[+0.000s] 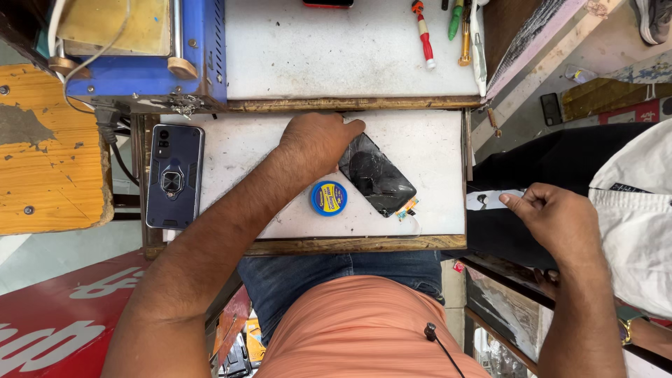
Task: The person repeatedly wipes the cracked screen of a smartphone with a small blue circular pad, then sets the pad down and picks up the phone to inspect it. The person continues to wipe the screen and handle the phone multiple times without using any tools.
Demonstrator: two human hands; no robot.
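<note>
A cracked black phone screen (376, 175), detached and with a small flex connector showing at its lower end, is seen lying tilted on the white top of the desk (427, 140), right of the middle and nearer the front edge than the back. Its upper left corner is covered by the left hand (318, 140), which is laid palm down on it with the fingers curled over the glass; the grip is pressing rather than lifting, and nothing is enclosed in it. The right hand (553, 213) is held off the desk beyond its right edge, loosely clenched with the thumb against the forefinger; whether anything small is pinched there cannot be told. Just beside the screen, toward the front edge, a round blue and yellow spool (328, 198) is set. At the left edge a dark blue phone in a ring-holder case (174, 175) is laid face down. As a judgement, the screen appears already separated from its phone, while no tool is in hand and no fitting is seen begun. On the raised shelf behind the back edge, a red-handled screwdriver (423, 31) and further tools are laid out, and a blue machine (203, 49) is stood at the back left corner.
</note>
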